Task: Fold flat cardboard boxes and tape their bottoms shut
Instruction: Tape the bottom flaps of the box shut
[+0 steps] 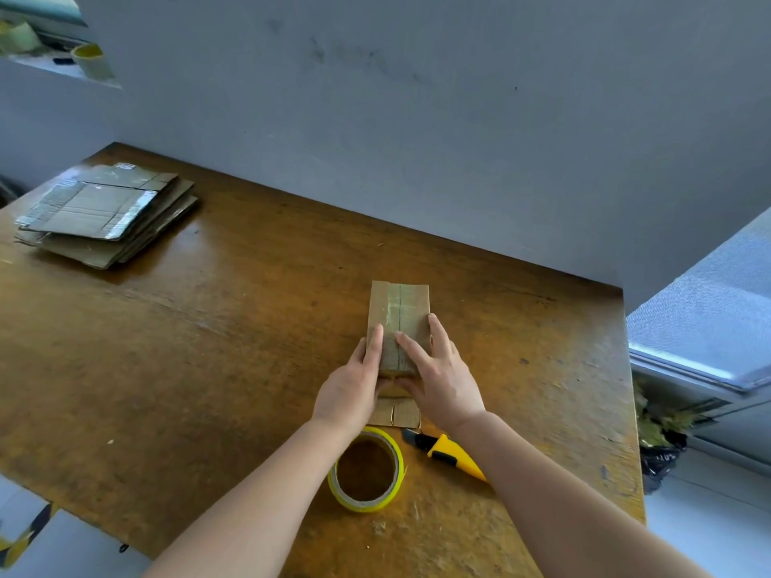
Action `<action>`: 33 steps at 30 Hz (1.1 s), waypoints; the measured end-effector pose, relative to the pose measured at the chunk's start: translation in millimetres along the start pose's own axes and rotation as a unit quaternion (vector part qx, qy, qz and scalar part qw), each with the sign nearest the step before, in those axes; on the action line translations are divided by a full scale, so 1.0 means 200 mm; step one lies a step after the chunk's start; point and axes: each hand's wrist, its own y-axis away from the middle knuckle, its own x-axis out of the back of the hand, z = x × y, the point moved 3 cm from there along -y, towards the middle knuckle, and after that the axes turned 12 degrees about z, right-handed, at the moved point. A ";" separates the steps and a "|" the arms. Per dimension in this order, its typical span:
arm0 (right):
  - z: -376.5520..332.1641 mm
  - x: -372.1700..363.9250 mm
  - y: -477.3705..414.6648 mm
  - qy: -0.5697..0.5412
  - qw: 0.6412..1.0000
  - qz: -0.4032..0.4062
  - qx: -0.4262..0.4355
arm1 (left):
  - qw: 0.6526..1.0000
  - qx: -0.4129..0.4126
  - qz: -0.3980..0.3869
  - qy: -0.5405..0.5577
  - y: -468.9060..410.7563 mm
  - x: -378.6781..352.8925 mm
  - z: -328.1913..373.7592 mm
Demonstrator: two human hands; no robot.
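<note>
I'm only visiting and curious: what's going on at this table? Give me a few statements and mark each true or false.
1. Both the left hand and the right hand rest on the small cardboard box. True.
2. The right hand holds the tape roll. False: it lies untouched on the table, nearer the person than the box.
3. A strip of tape runs along the box's seam. True.
4. The yellow knife lies left of the tape roll. False: it lies to its right.
5. The stack of flat cardboard sits at the table's far left. True.
</note>
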 end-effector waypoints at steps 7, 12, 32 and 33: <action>0.04 -0.01 -0.01 -0.041 0.999 -0.016 -0.016 | 0.999 0.013 -0.013 0.026 -0.02 0.03 -0.01; 0.03 -0.02 0.00 -0.059 0.998 -0.018 -0.032 | 0.999 0.013 0.000 0.042 -0.02 0.03 0.00; 0.09 0.22 -0.14 -0.522 0.702 0.099 -0.474 | 0.812 0.347 -0.082 0.462 -0.08 0.04 -0.08; 0.07 0.24 -0.15 -0.481 0.748 0.114 -0.443 | 0.825 0.349 -0.079 0.438 -0.09 0.05 -0.06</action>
